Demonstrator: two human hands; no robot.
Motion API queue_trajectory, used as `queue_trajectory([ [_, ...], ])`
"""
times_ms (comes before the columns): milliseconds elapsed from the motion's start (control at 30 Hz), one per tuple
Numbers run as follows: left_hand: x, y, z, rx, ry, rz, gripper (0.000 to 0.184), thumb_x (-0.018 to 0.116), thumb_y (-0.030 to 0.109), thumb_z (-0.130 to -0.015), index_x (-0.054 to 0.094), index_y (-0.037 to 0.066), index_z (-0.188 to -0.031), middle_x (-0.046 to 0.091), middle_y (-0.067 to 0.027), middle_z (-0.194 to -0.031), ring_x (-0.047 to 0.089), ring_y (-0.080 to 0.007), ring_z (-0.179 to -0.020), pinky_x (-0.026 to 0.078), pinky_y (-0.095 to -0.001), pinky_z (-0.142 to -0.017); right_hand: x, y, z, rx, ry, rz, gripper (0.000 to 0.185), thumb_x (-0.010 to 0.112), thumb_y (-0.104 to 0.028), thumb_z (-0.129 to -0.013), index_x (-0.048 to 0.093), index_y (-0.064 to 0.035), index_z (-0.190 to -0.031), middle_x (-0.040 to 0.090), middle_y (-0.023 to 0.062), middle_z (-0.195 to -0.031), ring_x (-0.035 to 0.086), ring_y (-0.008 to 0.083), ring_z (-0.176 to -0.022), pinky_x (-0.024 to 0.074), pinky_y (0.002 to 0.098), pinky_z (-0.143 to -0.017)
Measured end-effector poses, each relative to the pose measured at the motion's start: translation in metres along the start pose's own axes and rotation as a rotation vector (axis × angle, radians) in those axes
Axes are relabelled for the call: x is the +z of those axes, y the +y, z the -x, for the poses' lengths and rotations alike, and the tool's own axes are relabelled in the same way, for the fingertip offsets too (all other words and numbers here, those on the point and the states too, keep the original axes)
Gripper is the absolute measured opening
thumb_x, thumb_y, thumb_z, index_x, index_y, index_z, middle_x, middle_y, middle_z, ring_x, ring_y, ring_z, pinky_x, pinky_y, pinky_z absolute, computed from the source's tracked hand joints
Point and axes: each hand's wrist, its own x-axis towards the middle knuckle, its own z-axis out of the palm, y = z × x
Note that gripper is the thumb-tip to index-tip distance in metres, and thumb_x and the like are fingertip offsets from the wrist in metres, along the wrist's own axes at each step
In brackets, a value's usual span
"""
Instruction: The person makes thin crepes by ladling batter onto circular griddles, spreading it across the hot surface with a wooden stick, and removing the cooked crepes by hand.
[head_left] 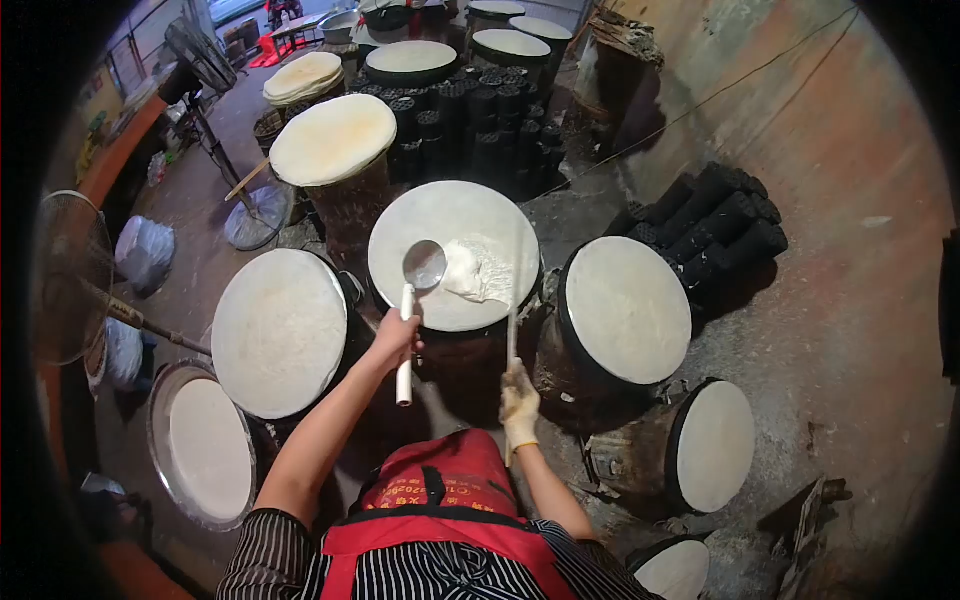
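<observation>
My bare left hand (396, 336) is closed round the white handle of a ladle (425, 266). The ladle's round metal bowl is over the left half of the central round griddle (410, 215). A thick mound of white batter (466, 274) lies just right of the bowl, smeared toward the right. In a pale glove, my right hand (520, 405) grips a long thin flat stick (514, 320). This stick reaches up across the griddle's right side, by the smeared batter. A thin white layer covers most of the griddle.
More round griddles with white sheets stand left (280, 335), right (628, 310) and behind (335, 140). At lower left is a metal basin (160, 440) of white batter. Black coal cylinders (715, 215) are piled by the right wall. A fan (200, 55) stands at the back left.
</observation>
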Motion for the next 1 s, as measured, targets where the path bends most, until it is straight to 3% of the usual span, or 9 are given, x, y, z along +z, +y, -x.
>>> queue_trajectory([
  [33, 0.013, 0.002, -0.004, -0.046, 0.003, -0.101, 0.020, 0.051, 0.007, -0.090, 0.043, -0.002, -0.106, 0.048, -0.0076, -0.072, 0.049, -0.0166, -0.051, 0.048, -0.0330, -0.043, 0.011, 0.007, -0.001, 0.178, 0.110, -0.310, 0.039, 0.053, -0.028, -0.098, 0.057, -0.0070, -0.130, 0.066, 0.0044, -0.111, 0.063, 0.0119, -0.082, 0.0479, 0.0206, -0.056],
  [167, 0.051, -0.016, -0.020, -0.140, 0.055, 0.100, 0.011, 0.046, 0.005, -0.090, 0.044, -0.006, -0.094, 0.048, -0.0074, -0.064, 0.048, -0.0171, -0.045, 0.040, -0.0307, -0.036, 0.034, 0.044, 0.010, -0.140, -0.306, 0.483, 0.042, 0.058, -0.006, -0.092, 0.052, -0.0002, -0.134, 0.062, 0.0066, -0.126, 0.062, 0.0140, -0.094, 0.0492, 0.0218, -0.078],
  [233, 0.025, 0.009, -0.006, -0.230, -0.127, 0.353, 0.013, 0.046, 0.009, -0.094, 0.044, -0.004, -0.092, 0.043, -0.0037, -0.063, 0.043, -0.0113, -0.045, 0.036, -0.0254, -0.035, 0.066, -0.032, 0.033, 0.388, -0.250, 0.308, 0.038, 0.063, -0.011, -0.091, 0.059, -0.0141, -0.128, 0.065, -0.0027, -0.093, 0.053, 0.0064, -0.057, 0.0348, 0.0212, -0.040],
  [367, -0.010, 0.076, 0.080, -0.354, -0.336, 0.745, 0.016, 0.046, 0.017, -0.100, 0.044, 0.001, -0.096, 0.038, 0.0008, -0.065, 0.033, -0.0034, -0.045, 0.028, -0.0156, -0.032, 0.073, -0.109, -0.015, 0.391, -0.034, 0.115, 0.022, 0.058, -0.015, -0.093, 0.063, -0.0177, -0.114, 0.046, -0.0076, -0.062, 0.040, 0.0055, -0.040, 0.0290, 0.0225, -0.035],
  [467, -0.017, 0.075, 0.095, -0.462, -0.318, 0.794, 0.015, 0.045, 0.017, -0.101, 0.042, 0.003, -0.098, 0.038, 0.0003, -0.070, 0.031, -0.0028, -0.046, 0.026, -0.0137, -0.031, 0.046, -0.063, -0.019, -0.261, -0.118, 0.691, 0.030, 0.056, -0.014, -0.096, 0.060, -0.0076, -0.124, 0.066, 0.0046, -0.091, 0.062, 0.0120, -0.076, 0.0516, 0.0234, -0.068],
  [567, -0.025, 0.074, 0.098, -0.515, -0.259, 0.723, 0.013, 0.045, 0.015, -0.100, 0.041, 0.003, -0.097, 0.039, 0.0002, -0.070, 0.030, -0.0027, -0.046, 0.025, -0.0151, -0.032, 0.057, -0.070, 0.042, -0.175, -0.477, 1.267, 0.040, 0.058, -0.014, -0.094, 0.055, -0.0040, -0.133, 0.064, 0.0074, -0.112, 0.061, 0.0152, -0.098, 0.0481, 0.0251, -0.087],
  [733, -0.060, 0.062, 0.156, -0.346, -0.132, 0.504, 0.011, 0.048, 0.013, -0.098, 0.044, 0.005, -0.093, 0.043, 0.0000, -0.071, 0.032, -0.0032, -0.048, 0.026, -0.0152, -0.035, 0.044, -0.061, -0.002, 0.004, -0.143, 0.329, 0.037, 0.056, -0.011, -0.096, 0.053, 0.0055, -0.129, 0.063, 0.0109, -0.119, 0.059, 0.0141, -0.104, 0.0456, 0.0264, -0.092],
  [767, -0.073, 0.057, 0.171, -0.332, -0.125, 0.486, 0.011, 0.049, 0.013, -0.098, 0.045, 0.005, -0.092, 0.044, 0.0001, -0.071, 0.032, -0.0031, -0.048, 0.026, -0.0154, -0.035, 0.050, -0.071, 0.003, -0.365, -0.099, 0.818, 0.037, 0.056, -0.012, -0.096, 0.054, 0.0049, -0.129, 0.065, 0.0098, -0.117, 0.060, 0.0153, -0.102, 0.0460, 0.0264, -0.091],
  [1000, -0.146, -0.001, 0.238, -0.363, -0.167, 0.353, 0.014, 0.052, 0.012, -0.095, 0.046, 0.005, -0.085, 0.044, 0.0010, -0.066, 0.034, -0.0036, -0.047, 0.028, -0.0162, -0.037, 0.074, -0.049, 0.181, -0.223, -0.345, 1.447, 0.052, 0.061, -0.037, -0.090, 0.048, -0.0275, -0.139, 0.066, 0.0207, -0.098, 0.063, 0.0404, -0.090, 0.0504, 0.0493, -0.075],
])
